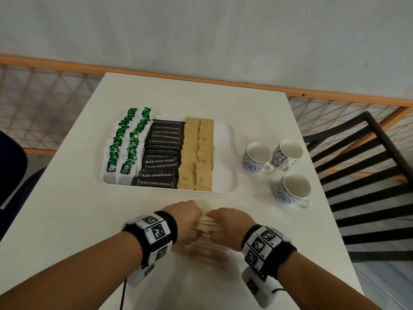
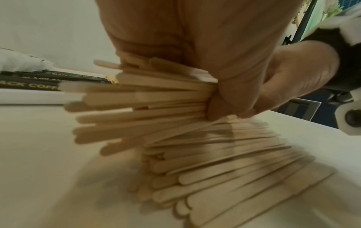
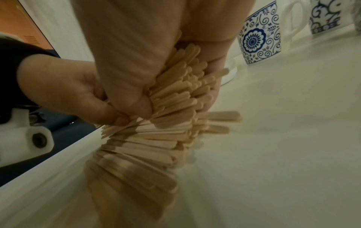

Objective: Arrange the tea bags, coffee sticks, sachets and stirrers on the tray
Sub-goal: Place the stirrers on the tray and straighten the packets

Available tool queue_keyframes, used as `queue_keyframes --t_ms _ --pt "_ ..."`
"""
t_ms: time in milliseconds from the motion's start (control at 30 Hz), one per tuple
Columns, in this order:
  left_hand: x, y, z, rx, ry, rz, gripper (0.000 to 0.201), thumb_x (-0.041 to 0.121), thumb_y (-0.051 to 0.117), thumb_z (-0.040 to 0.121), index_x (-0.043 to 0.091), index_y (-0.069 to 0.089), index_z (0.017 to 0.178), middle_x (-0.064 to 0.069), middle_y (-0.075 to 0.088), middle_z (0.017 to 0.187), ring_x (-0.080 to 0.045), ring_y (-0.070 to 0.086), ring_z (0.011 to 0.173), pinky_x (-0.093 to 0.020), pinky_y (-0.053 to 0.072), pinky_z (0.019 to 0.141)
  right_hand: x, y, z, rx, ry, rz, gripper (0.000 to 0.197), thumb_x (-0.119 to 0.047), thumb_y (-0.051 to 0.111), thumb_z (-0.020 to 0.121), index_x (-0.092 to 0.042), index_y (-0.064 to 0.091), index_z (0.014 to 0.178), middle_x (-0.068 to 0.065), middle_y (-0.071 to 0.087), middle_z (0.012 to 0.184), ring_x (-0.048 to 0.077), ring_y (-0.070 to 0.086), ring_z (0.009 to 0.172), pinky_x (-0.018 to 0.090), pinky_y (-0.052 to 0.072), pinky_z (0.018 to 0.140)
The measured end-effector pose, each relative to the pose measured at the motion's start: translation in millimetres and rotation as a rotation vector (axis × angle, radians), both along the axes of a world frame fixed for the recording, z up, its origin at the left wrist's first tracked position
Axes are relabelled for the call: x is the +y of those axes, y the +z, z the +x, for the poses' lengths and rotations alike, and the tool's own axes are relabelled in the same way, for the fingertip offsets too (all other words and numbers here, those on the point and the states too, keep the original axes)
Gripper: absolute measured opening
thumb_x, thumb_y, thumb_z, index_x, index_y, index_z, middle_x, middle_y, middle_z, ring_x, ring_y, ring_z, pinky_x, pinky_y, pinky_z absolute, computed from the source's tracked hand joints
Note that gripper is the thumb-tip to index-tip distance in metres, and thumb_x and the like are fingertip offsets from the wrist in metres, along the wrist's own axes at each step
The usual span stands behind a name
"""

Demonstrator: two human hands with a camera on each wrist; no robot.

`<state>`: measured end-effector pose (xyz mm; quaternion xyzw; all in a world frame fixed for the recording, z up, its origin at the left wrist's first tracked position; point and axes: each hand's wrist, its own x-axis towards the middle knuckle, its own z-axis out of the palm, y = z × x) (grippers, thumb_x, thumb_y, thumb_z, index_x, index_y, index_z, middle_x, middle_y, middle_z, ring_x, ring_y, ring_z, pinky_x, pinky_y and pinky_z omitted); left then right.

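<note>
Three blue-and-white patterned cups stand empty on the right part of the white worktop, two side by side farther off and one nearer, each with a white handle. To the right of the worktop stands a black slatted chair. Beyond the far edge runs an orange wooden rail with lattice below, backed by a pale wall.

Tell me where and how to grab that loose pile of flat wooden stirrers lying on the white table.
Grip the loose pile of flat wooden stirrers across its middle, coming from above: they lie flat, roughly parallel, ends fanned. The left hand and right hand already hold a lifted bundle that way.
</note>
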<state>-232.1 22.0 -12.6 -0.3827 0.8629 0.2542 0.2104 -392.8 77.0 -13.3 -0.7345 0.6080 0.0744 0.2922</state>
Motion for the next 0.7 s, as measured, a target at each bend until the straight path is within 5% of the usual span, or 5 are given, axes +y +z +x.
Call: queue_keyframes --t_ms 333,567,700 --pt "-11 7 0 0.062 -0.083 -0.14 0.035 0.043 0.053 0.089 0.018 0.048 0.114 -0.003 0.054 0.113 -0.025 0.054 0.102 -0.035 0.04 0.082 -8 12 2 0.004 -0.016 -0.068 0.044 -0.039 0.056 0.083 -0.025 0.048 0.124 -0.001 0.054 0.114 0.025 0.056 0.1 0.03 0.041 0.08" --pt "-17 8 -2 0.133 0.059 -0.029 0.03 0.049 0.06 0.073 0.03 0.052 0.095 0.009 0.06 0.093 -0.016 0.059 0.084 -0.03 0.047 0.072 -16 20 1 -0.034 -0.018 -0.058 0.04 -0.036 0.055 0.084 -0.022 0.05 0.121 0.001 0.056 0.112 0.023 0.056 0.099 0.028 0.039 0.079" --pt "-26 8 -7 0.129 0.095 0.004 0.014 0.04 0.059 0.08 0.029 0.057 0.089 0.006 0.062 0.089 -0.018 0.061 0.084 -0.029 0.047 0.071 -22 25 -3 -0.056 -0.014 -0.103 0.041 -0.039 0.056 0.082 -0.029 0.051 0.121 -0.004 0.062 0.109 0.021 0.059 0.097 0.026 0.041 0.076"
